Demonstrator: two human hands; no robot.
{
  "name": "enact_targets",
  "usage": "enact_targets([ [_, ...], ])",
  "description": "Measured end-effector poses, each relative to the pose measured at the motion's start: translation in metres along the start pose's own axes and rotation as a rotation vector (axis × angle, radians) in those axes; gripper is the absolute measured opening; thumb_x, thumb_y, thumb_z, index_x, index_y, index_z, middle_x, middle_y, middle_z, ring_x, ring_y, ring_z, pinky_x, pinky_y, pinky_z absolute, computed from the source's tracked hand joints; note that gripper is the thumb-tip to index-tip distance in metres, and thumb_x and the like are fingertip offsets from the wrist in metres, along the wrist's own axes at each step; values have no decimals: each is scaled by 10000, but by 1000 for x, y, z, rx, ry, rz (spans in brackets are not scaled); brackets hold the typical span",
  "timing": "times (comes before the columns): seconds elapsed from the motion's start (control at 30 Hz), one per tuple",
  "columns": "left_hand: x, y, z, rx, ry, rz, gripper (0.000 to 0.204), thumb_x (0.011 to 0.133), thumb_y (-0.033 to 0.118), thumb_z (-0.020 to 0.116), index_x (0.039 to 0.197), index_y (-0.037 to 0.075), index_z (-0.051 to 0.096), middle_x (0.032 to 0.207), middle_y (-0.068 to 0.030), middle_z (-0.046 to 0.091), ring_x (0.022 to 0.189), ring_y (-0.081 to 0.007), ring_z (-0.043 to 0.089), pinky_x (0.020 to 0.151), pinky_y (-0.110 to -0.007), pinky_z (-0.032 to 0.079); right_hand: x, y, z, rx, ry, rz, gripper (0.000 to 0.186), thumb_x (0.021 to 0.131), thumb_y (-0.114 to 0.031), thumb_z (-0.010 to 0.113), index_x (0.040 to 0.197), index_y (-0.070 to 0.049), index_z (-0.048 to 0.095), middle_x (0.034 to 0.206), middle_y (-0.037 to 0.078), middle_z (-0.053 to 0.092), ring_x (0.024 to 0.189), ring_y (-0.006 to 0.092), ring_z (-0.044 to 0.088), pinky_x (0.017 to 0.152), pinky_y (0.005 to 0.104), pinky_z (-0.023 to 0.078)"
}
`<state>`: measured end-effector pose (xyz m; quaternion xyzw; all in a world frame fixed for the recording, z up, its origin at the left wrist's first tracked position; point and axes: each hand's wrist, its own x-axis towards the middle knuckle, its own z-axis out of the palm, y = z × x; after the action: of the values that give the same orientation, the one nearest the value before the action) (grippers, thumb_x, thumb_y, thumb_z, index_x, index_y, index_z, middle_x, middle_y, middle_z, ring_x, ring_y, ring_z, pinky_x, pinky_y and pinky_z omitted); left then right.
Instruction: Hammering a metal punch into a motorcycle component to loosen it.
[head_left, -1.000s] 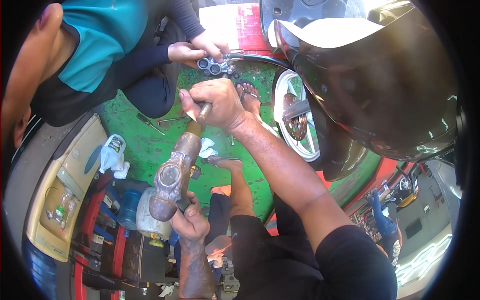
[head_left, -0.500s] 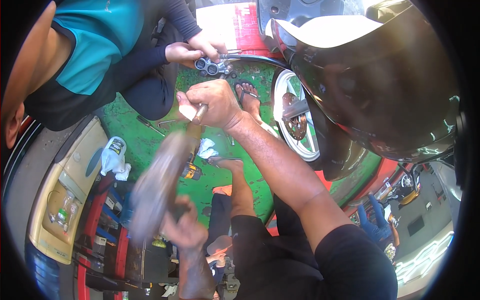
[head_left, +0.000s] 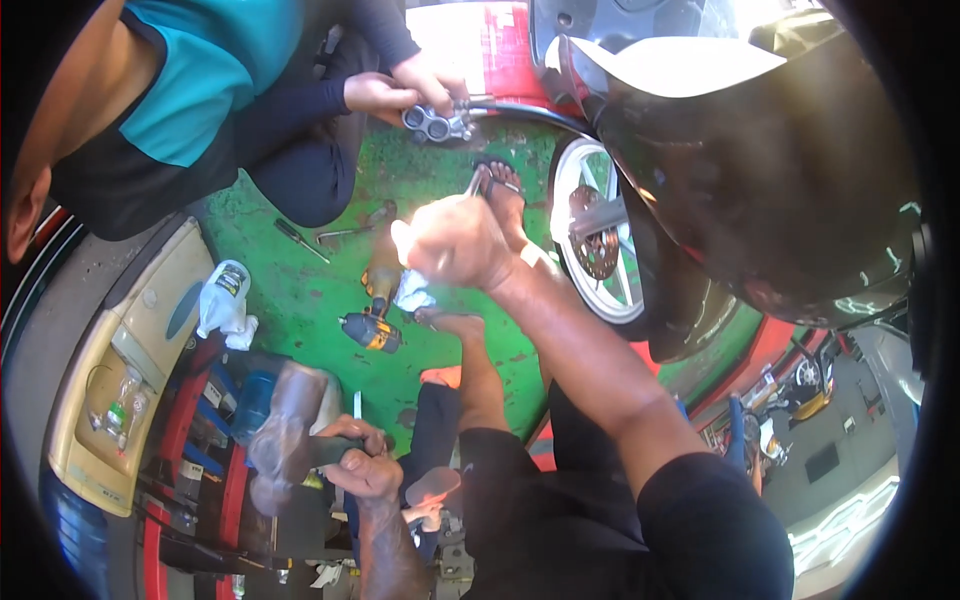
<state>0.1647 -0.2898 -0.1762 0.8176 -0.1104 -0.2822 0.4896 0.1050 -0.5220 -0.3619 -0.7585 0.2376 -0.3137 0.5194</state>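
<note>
The left hand (head_left: 365, 465), gripping the hammer (head_left: 285, 435), has drawn back low; the right hand (head_left: 450, 245) seemingly clutches a rag-wrapped part (head_left: 412, 290).

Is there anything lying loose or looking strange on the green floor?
Yes. A screwdriver and a yellow-black power tool lie loose on the green floor, close to a sandalled foot. A white spray bottle lies tipped on its side at the floor's left edge.

Right hand (head_left: 455, 243) raised, fist closed, arm stretched forward. Left hand (head_left: 365, 462) low near the body, fingers curled tight, forearm bent up from below.
</note>
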Motion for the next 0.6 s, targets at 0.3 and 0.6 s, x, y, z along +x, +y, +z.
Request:
enact_targets([
  [0.3, -8, 2, 0, 195, -66, -143, 675, 991, 676, 532, 1063, 7, 484, 719, -14, 446, 533, -67, 357, 461, -223, 277, 38, -21, 25, 67, 59, -24, 344, 787, -55, 739, 551, -102, 493, 530, 62, 486, 455, 280, 523, 444, 399, 406],
  [0.6, 18, -6, 22, 217, -134, -103, 676, 1001, 653, 532, 1062, -20, 508, 716, -8, 456, 552, -62, 397, 470, -227, 283, 49, 4, 28, -18, 38, 9, 313, 819, -119, 727, 565, -99, 545, 544, 68, 542, 471, 280, 551, 459, 401, 436],
])
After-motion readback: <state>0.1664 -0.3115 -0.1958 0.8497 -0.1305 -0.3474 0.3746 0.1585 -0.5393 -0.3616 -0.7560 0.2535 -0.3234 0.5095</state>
